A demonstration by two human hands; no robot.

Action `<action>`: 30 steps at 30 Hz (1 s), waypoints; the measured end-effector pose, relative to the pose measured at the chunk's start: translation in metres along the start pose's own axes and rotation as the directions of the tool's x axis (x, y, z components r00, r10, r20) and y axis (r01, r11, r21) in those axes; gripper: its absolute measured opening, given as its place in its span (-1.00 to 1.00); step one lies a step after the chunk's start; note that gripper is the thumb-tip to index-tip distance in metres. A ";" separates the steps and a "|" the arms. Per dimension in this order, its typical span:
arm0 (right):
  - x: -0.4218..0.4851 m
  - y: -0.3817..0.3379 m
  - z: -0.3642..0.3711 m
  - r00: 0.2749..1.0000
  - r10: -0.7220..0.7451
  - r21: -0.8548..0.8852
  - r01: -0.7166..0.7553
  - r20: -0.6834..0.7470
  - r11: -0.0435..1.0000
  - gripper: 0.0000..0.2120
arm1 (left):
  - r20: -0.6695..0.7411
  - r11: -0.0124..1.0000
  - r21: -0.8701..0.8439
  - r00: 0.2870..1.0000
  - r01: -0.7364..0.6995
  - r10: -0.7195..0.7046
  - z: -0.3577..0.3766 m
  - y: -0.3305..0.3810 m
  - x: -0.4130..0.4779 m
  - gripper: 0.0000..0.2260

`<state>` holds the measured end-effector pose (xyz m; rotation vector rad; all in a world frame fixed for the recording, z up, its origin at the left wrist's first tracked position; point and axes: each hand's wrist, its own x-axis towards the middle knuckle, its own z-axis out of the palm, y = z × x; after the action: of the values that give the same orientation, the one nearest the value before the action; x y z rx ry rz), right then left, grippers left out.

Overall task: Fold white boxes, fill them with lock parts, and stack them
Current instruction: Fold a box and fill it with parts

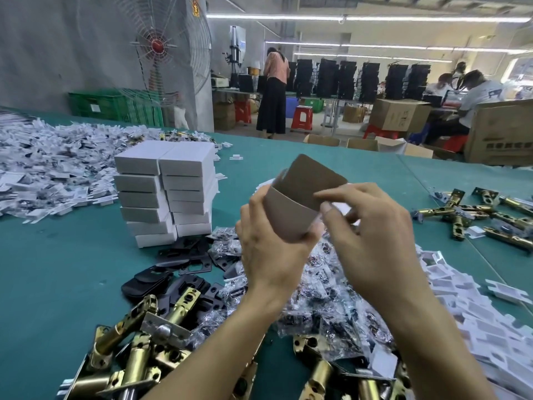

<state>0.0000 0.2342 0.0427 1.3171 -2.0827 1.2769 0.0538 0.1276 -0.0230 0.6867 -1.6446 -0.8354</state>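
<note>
Stacked boxes (165, 194) are standing on the worktop (57, 269) left of the held box (300, 197), latches (138, 342) lying nearer.

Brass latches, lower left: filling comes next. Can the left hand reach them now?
Probably not yet: the left hand grips the box; nothing else covers the brass latches.

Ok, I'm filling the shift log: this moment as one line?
phase: folding | left hand: grips box | right hand: pinches box edge | finished stack: left of hands

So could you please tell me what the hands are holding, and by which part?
A half-folded cardboard box: the left hand grips its lower body, the right hand pinches its right edge.
</note>
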 end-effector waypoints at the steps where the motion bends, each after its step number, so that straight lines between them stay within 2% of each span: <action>1: 0.001 0.004 0.000 0.997 0.010 0.003 -0.010 -0.078 1.000 -0.84 | 0.015 0.994 -0.059 0.996 0.092 -0.091 -0.001 0.000 0.003 -0.28; 3: 0.003 0.015 0.000 0.989 0.064 -0.030 -0.069 -0.134 0.997 -0.87 | 0.059 0.941 -0.202 0.963 0.270 -0.263 -0.005 -0.004 0.012 -0.24; 4: 0.003 0.021 0.000 0.990 0.109 -0.057 -0.114 -0.087 0.992 -0.89 | 0.077 0.908 -0.251 0.942 0.334 -0.326 -0.007 -0.007 0.016 -0.23; 6: 0.001 0.033 0.003 0.962 0.226 -0.157 -0.202 0.151 0.967 -0.88 | 0.076 0.891 -0.250 0.925 0.378 -0.371 -0.011 -0.010 0.021 -0.21; 7: 0.000 0.038 0.006 0.908 0.291 -0.229 -0.228 0.301 0.946 -0.85 | 0.061 0.902 -0.223 0.929 0.369 -0.365 -0.012 -0.010 0.022 -0.22; 9: -0.006 0.042 0.015 0.741 0.411 -0.373 -0.231 0.531 0.899 -0.74 | 0.024 0.927 -0.174 0.943 0.332 -0.333 -0.012 -0.008 0.022 -0.22; 10: -0.010 0.042 0.020 0.671 0.448 -0.424 -0.214 0.591 0.880 -0.69 | 0.015 0.937 -0.154 0.949 0.312 -0.314 -0.011 -0.007 0.022 -0.23; 12: -0.016 0.041 0.029 0.613 0.479 -0.485 -0.173 0.628 0.857 -0.60 | 0.015 0.953 -0.124 0.961 0.275 -0.276 -0.010 -0.006 0.021 -0.25; 15: -0.020 0.044 0.036 0.629 0.490 -0.500 -0.179 0.604 0.847 -0.57 | 0.025 0.957 -0.136 0.967 0.256 -0.255 -0.009 -0.006 0.020 -0.28; 19: -0.020 0.048 0.036 0.699 0.455 -0.488 -0.171 0.552 0.856 -0.81 | 0.045 0.949 -0.174 0.965 0.262 -0.258 -0.008 -0.007 0.017 -0.29; 23: -0.015 0.052 0.031 0.729 0.437 -0.459 -0.190 0.526 0.868 -0.78 | 0.086 0.952 -0.180 0.968 0.248 -0.236 -0.008 -0.007 0.015 -0.27; 26: -0.003 0.048 0.010 0.763 0.426 -0.322 -0.297 0.487 0.899 -0.78 | 0.127 0.967 -0.113 0.968 0.230 -0.215 -0.008 -0.007 0.013 -0.26; 28: 0.005 0.040 -0.013 0.861 0.358 -0.158 -0.321 0.362 0.934 -0.78 | 0.162 0.975 -0.075 0.967 0.208 -0.194 -0.007 -0.009 0.010 -0.26; 30: 0.011 0.028 -0.034 0.957 0.240 0.064 -0.253 0.164 0.965 -0.82 | 0.189 0.984 -0.029 0.968 0.176 -0.167 -0.006 -0.011 0.007 -0.25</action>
<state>-0.0344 0.2612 0.0537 1.2570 -2.3874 1.4185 0.0582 0.1146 -0.0267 0.7454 -1.7442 -1.0863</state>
